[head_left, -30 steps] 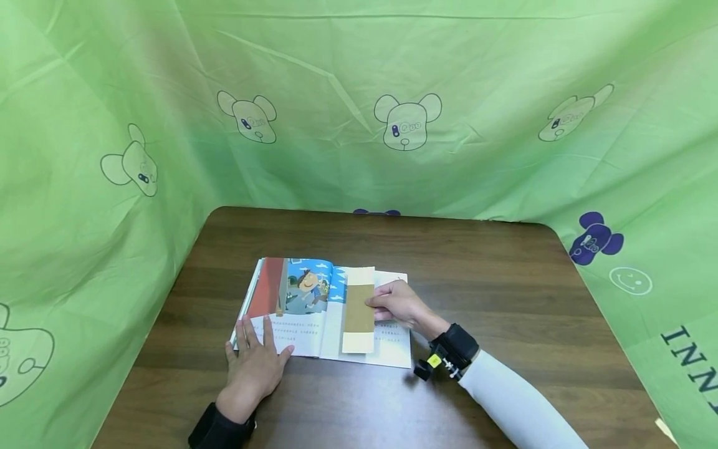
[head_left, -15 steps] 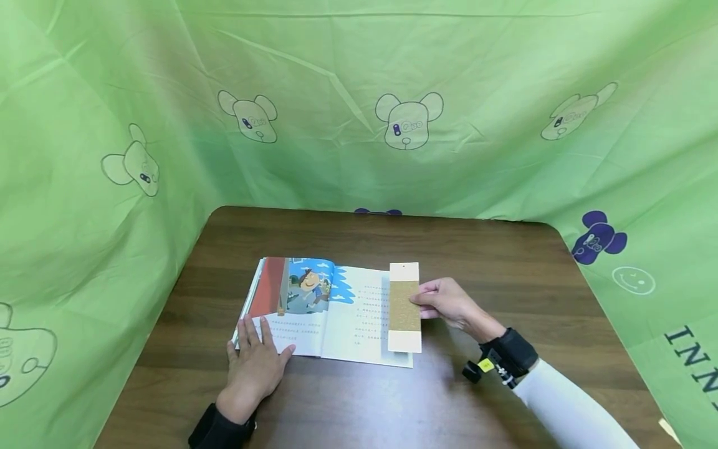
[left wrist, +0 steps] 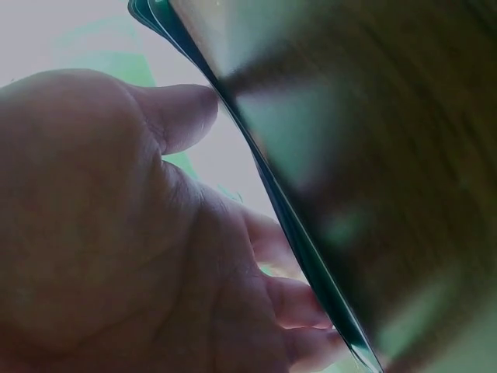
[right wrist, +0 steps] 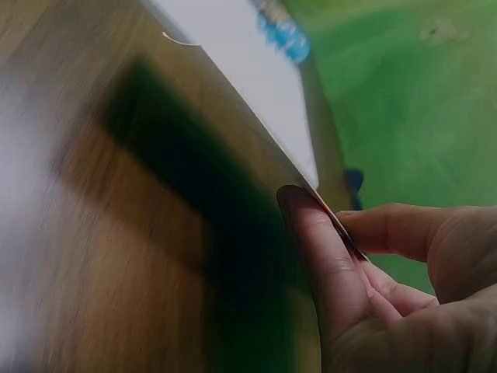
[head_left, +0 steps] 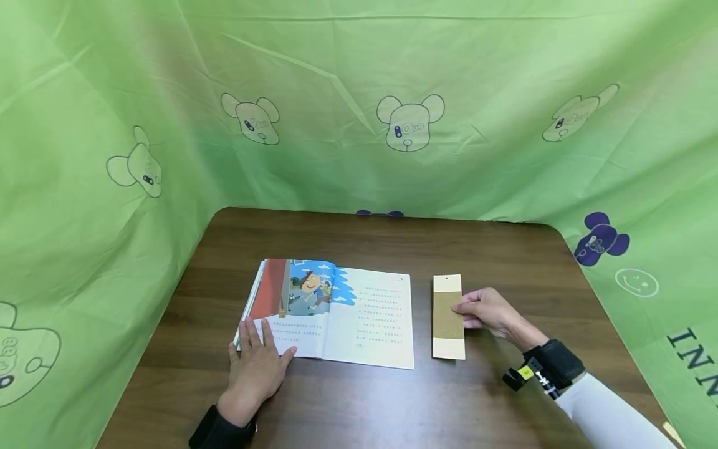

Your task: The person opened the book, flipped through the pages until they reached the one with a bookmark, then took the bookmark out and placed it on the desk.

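Note:
An open picture book [head_left: 370,318] lies on the table, with a boy's picture on its left page and lines of text on the right. My left hand [head_left: 253,368] rests on the lower left of that page, fingers spread and straight. Over in the left wrist view, the thumb and fingers of this hand [left wrist: 140,233] lie along the book's edge. To the right of the book, my right hand [head_left: 493,315] pinches the long side of a bookmark [head_left: 445,318], gold-brown with cream ends and a small hole at the top. Seen from the right wrist, the bookmark is nearly edge-on above its shadow.
The brown wooden table [head_left: 359,411] carries the book. A green curtain [head_left: 336,125] printed with bear faces surrounds its back and sides. Something small and pale [head_left: 673,434] shows at the table's right front edge.
My right hand has carried the bookmark rightward, from over the right page to beyond the book's right edge, uncovering the text. My left hand has stayed on the left page.

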### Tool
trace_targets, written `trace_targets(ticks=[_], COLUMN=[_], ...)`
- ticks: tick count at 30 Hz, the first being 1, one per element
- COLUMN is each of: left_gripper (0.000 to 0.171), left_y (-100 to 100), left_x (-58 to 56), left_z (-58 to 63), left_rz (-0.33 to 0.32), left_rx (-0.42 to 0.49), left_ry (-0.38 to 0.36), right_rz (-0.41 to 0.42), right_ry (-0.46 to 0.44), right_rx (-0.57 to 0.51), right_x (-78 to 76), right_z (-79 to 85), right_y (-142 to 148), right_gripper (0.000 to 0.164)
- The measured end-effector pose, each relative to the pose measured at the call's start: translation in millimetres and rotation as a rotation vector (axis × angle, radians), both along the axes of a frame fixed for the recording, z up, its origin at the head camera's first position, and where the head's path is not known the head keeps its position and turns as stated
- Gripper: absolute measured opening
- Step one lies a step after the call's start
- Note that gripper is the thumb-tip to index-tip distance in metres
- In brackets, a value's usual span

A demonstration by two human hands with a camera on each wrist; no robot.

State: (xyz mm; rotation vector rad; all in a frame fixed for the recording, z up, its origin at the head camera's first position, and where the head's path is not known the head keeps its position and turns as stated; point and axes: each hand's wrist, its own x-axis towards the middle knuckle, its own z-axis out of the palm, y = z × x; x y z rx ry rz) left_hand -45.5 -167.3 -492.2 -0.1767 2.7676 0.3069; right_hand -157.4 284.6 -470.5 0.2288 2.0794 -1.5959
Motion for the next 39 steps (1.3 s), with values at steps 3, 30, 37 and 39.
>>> trace_targets(ticks=[3, 30, 37, 39], left_gripper=[0.095, 0.085, 0.075, 0.073], left_y=[-1.3, -5.9, -6.9, -6.0], left_x=[-0.7, -0.7, -5.8, -8.6], left_z=[0.5, 18.3, 22.2, 22.4], left_rz=[0.007, -0.025, -0.137, -0.172], left_rx=[0.005, 0.034, 0.038, 0.055], left_ry=[-0.006, 0.180, 0.382, 0.421], right_rz=[-0.013, 0.037, 0.240, 0.260], right_ry=[-0.001, 0.086, 0.585, 0.714], right_rx=[0.017, 0.213, 0.700, 0.769], right_x=[-0.8, 9.5, 15.4, 17.7], right_z=[-4.4, -0.5, 8.0, 9.0], right_y=[4.3, 17.9, 11.2, 6.4], right_gripper=[0.013, 0.036, 0.034, 0.037])
